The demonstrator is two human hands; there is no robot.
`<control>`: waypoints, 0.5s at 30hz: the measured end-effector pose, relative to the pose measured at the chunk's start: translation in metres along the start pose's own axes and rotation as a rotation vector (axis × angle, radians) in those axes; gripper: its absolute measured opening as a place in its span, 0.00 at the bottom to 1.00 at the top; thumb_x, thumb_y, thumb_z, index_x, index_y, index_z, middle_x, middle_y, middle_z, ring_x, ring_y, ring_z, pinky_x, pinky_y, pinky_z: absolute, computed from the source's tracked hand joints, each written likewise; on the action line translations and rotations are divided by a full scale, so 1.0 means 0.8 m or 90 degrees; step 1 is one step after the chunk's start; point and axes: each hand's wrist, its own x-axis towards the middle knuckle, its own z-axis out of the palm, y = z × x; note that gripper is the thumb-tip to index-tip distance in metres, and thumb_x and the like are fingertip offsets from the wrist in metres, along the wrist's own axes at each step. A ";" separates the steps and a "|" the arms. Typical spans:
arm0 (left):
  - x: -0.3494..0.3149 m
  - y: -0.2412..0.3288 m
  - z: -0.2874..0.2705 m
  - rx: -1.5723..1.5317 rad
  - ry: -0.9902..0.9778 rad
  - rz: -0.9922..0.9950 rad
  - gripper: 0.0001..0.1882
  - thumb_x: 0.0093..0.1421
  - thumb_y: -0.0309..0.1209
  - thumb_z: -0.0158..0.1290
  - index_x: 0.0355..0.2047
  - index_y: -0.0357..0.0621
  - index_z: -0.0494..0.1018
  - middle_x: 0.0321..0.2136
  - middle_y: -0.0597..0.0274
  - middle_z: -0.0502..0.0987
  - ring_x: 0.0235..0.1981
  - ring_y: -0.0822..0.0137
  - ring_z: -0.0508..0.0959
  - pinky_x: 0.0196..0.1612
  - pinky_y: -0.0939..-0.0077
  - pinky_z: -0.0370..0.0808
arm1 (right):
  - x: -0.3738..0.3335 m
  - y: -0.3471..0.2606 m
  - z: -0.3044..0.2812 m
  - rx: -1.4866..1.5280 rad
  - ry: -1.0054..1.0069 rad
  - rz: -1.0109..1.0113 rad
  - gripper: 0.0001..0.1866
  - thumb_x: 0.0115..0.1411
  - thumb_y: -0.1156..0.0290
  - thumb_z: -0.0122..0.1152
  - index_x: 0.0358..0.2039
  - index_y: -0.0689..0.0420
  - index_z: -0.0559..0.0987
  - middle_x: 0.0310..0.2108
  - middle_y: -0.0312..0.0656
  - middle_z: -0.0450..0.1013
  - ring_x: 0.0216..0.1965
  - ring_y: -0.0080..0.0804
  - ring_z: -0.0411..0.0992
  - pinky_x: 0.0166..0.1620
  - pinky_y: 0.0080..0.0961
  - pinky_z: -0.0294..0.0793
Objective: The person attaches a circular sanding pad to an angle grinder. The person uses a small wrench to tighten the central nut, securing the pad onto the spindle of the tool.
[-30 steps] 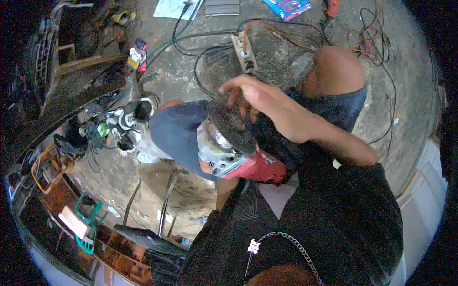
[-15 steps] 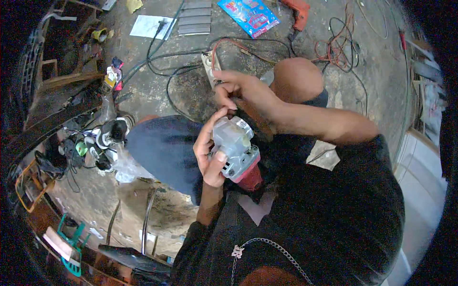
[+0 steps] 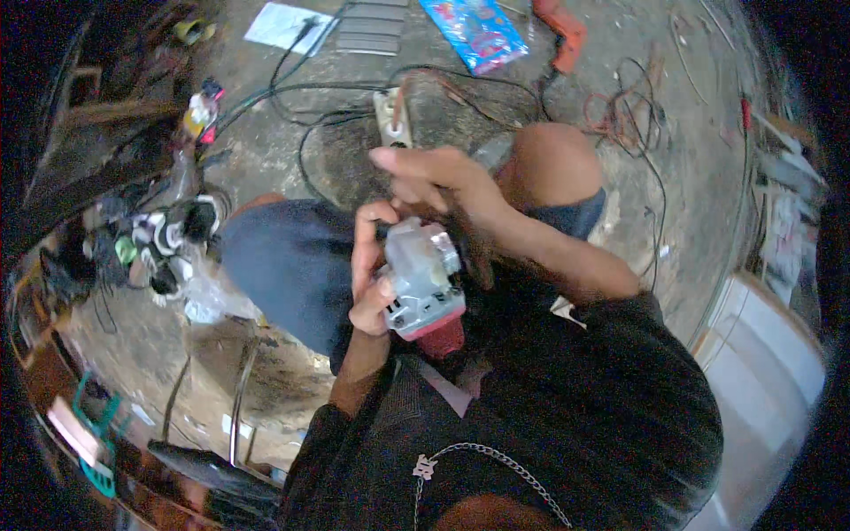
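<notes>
A power tool with a pale grey, partly see-through head [image 3: 425, 270] and a red body [image 3: 440, 336] is held upright in front of my chest. My left hand [image 3: 370, 288] is wrapped round its left side, thumb across the head and fingers behind. Just past the far end of the head hovers my right hand [image 3: 447, 181], its fingers curled and a digit pointing left. Whatever those fingers may hold is hidden and blurred. The tool's lower end is lost against my dark shirt.
Beyond my hands a white power strip [image 3: 390, 119] lies on the concrete floor among black cables. Farther off are a blue packet [image 3: 478, 35], an orange power drill [image 3: 562, 35] and tangled cords [image 3: 624, 119]. Shoes [image 3: 168, 239] and a plastic bag [image 3: 212, 301] lie at left.
The view has shifted slightly. My right hand has drawn in nearer the tool, turned with a digit pointing left. My left hand keeps its grip on the tool.
</notes>
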 end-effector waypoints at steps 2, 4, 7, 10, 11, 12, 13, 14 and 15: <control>0.005 -0.001 -0.008 -0.034 -0.028 -0.012 0.34 0.39 0.44 0.56 0.42 0.42 0.54 0.35 0.57 0.66 0.37 0.66 0.71 0.38 0.77 0.71 | 0.003 0.002 -0.007 -0.023 -0.027 -0.083 0.29 0.56 0.49 0.51 0.04 0.48 0.60 0.06 0.28 0.55 0.10 0.17 0.52 0.16 0.22 0.47; 0.015 -0.008 -0.022 -0.107 -0.139 -0.057 0.33 0.39 0.44 0.55 0.41 0.41 0.55 0.35 0.58 0.67 0.36 0.67 0.71 0.38 0.78 0.70 | 0.009 -0.005 -0.011 -0.048 -0.049 -0.172 0.29 0.58 0.49 0.49 0.04 0.49 0.60 0.06 0.28 0.56 0.10 0.17 0.52 0.16 0.22 0.47; 0.025 -0.005 -0.006 -0.147 -0.123 -0.034 0.33 0.41 0.43 0.56 0.41 0.42 0.54 0.36 0.56 0.67 0.36 0.68 0.72 0.39 0.78 0.70 | -0.004 -0.007 -0.013 0.003 -0.050 -0.248 0.31 0.59 0.49 0.45 0.04 0.52 0.60 0.06 0.31 0.57 0.11 0.19 0.54 0.16 0.22 0.47; 0.019 -0.006 -0.013 -0.170 -0.158 -0.091 0.33 0.41 0.43 0.58 0.41 0.42 0.53 0.35 0.57 0.68 0.35 0.70 0.71 0.37 0.80 0.69 | -0.010 0.006 -0.035 -0.140 0.014 -0.144 0.30 0.60 0.51 0.44 0.07 0.58 0.65 0.08 0.37 0.61 0.12 0.26 0.60 0.18 0.23 0.56; 0.016 -0.007 -0.017 -0.171 -0.155 -0.078 0.33 0.41 0.43 0.58 0.41 0.42 0.53 0.35 0.57 0.68 0.35 0.70 0.71 0.37 0.80 0.69 | -0.019 0.009 -0.032 -0.111 -0.021 -0.223 0.29 0.61 0.53 0.44 0.10 0.61 0.68 0.09 0.39 0.63 0.13 0.30 0.62 0.20 0.25 0.61; 0.013 -0.009 -0.020 -0.151 -0.195 -0.095 0.33 0.42 0.42 0.58 0.41 0.42 0.53 0.34 0.58 0.69 0.34 0.72 0.71 0.36 0.82 0.68 | -0.025 0.011 -0.029 -0.079 -0.058 -0.300 0.27 0.61 0.56 0.44 0.12 0.63 0.70 0.11 0.42 0.65 0.14 0.34 0.64 0.22 0.27 0.67; 0.010 -0.013 -0.020 -0.132 -0.233 -0.112 0.32 0.42 0.41 0.58 0.40 0.42 0.52 0.32 0.59 0.69 0.33 0.73 0.70 0.34 0.83 0.67 | -0.032 0.006 -0.025 -0.084 -0.069 -0.295 0.27 0.61 0.56 0.44 0.12 0.63 0.70 0.11 0.42 0.65 0.14 0.34 0.64 0.22 0.27 0.67; 0.013 -0.011 -0.016 -0.154 -0.257 -0.115 0.33 0.43 0.41 0.59 0.40 0.42 0.50 0.30 0.60 0.70 0.31 0.76 0.69 0.32 0.85 0.64 | -0.038 -0.005 -0.018 -0.172 -0.066 -0.387 0.24 0.60 0.58 0.45 0.14 0.64 0.71 0.12 0.42 0.66 0.14 0.36 0.66 0.23 0.29 0.69; 0.011 -0.012 -0.018 -0.157 -0.250 -0.108 0.33 0.43 0.41 0.59 0.40 0.42 0.50 0.30 0.60 0.70 0.31 0.76 0.69 0.32 0.85 0.64 | -0.041 -0.011 -0.016 -0.258 -0.061 -0.479 0.21 0.59 0.61 0.47 0.16 0.65 0.72 0.13 0.43 0.67 0.15 0.39 0.67 0.24 0.32 0.71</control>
